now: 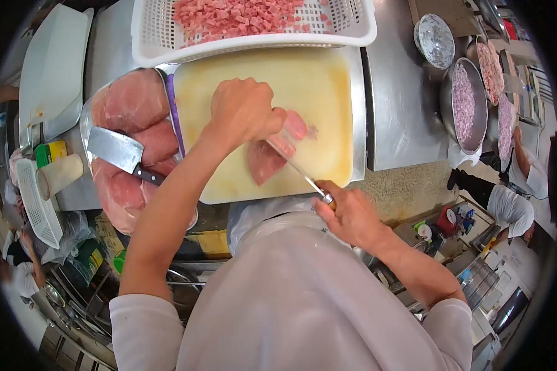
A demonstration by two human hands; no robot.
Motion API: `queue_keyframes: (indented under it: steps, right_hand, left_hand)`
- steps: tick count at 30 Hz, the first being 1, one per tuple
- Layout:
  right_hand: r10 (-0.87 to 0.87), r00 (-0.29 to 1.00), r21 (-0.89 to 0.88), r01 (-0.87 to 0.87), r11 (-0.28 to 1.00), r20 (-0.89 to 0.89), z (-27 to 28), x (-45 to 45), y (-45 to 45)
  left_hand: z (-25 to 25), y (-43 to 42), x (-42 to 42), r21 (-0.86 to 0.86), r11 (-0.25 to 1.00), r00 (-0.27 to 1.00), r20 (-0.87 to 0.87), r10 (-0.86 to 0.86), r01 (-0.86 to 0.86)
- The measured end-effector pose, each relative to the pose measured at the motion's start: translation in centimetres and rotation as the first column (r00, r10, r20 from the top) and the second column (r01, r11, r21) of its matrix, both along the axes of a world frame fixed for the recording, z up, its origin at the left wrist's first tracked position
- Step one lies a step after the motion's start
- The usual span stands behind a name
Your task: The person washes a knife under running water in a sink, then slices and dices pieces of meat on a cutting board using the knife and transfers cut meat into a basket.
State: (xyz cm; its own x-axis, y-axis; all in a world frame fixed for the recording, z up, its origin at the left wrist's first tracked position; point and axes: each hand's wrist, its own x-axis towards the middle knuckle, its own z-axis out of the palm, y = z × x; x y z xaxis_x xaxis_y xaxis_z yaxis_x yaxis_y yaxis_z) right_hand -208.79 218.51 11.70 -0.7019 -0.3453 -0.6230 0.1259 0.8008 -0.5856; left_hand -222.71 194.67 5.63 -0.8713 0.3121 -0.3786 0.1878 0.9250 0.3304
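Observation:
My right hand [349,213] is closed around the wooden handle of a knife [303,175], whose thin blade points up and left across the meat. A piece of raw pink meat [265,162] lies under the blade on the yellowed cutting board [328,86], with a smaller slice of meat [295,125] beyond it. My left hand [247,111] is curled shut above the board, its thumb close to the far part of the blade. Whatever its fingers grip is hidden.
Big raw meat chunks [130,102] fill a tray at left, with a cleaver [114,148] on top. A white plastic basket [254,43] of diced meat stands behind the board. Metal bowls [444,111] line the right, and a co-worker [510,207] is beyond.

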Motion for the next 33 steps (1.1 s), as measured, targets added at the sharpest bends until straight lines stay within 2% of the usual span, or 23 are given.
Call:
queue_keyframes:
  steps: [4, 7, 10, 13, 16, 18, 20, 21, 24, 30, 33]
  right_hand:
    - [0.055, 0.998, 0.07, -0.055, 0.996, -0.01, -2.0, -0.1, -2.1]
    - [0.064, 0.979, -0.045, -0.074, 0.996, -0.192, -7.4, 0.4, -1.7]
    - [0.06, 0.935, -0.105, -0.103, 0.989, -0.349, -10.0, 0.6, -1.3]
    - [0.069, 0.959, -0.034, -0.081, 0.996, -0.274, -9.7, 1.0, -1.4]
    - [0.034, 0.953, -0.089, -0.064, 0.994, -0.302, -8.5, 0.1, -1.0]
    - [-0.013, 0.98, -0.11, -0.009, 0.994, -0.197, -4.9, -0.1, -0.7]
    - [-0.059, 0.995, -0.136, 0.048, 0.99, -0.075, -0.9, 1.6, -0.2]
    - [-0.05, 0.989, -0.127, 0.032, 0.991, -0.142, -0.1, 2.5, -0.1]
    - [-0.007, 0.999, -0.034, 0.006, 0.999, -0.039, 0.0, 3.2, 0.3]
    - [0.023, 0.996, -0.039, -0.027, 0.999, -0.081, 0.0, 2.5, -0.5]
    - [0.07, 0.998, 0.014, -0.07, 0.997, 0.003, -0.6, 0.9, -1.9]
  left_hand:
    - [-1.6, -1.8, -0.1, 0.048, 0.998, 0.997, -0.054, 0.046, -0.044]
    - [-3.4, -2.6, 0.0, 0.073, 0.993, 0.987, -0.127, 0.097, -0.089]
    - [-4.1, -2.5, 0.9, 0.122, 0.983, 0.953, -0.254, 0.164, -0.136]
    - [-4.4, -2.8, 2.0, 0.103, 0.984, 0.941, -0.294, 0.169, -0.144]
    - [-4.0, -2.7, 1.2, 0.083, 0.992, 0.943, -0.311, 0.117, -0.095]
    - [-2.5, -2.6, 0.6, 0.077, 0.996, 0.961, -0.269, 0.068, -0.049]
    - [1.1, -1.8, 2.0, 0.037, 0.999, 0.962, -0.269, 0.036, -0.027]
    - [2.3, -1.4, 2.8, 0.018, 1.0, 0.963, -0.27, 0.024, -0.02]
    - [1.5, -0.5, 3.9, -0.005, 1.0, 0.994, -0.112, -0.016, 0.015]
    - [0.5, -1.3, 2.8, 0.069, 0.997, 0.998, -0.034, 0.048, -0.045]
    - [-1.0, -2.5, 1.5, 0.087, 0.994, 0.998, -0.009, 0.064, -0.063]
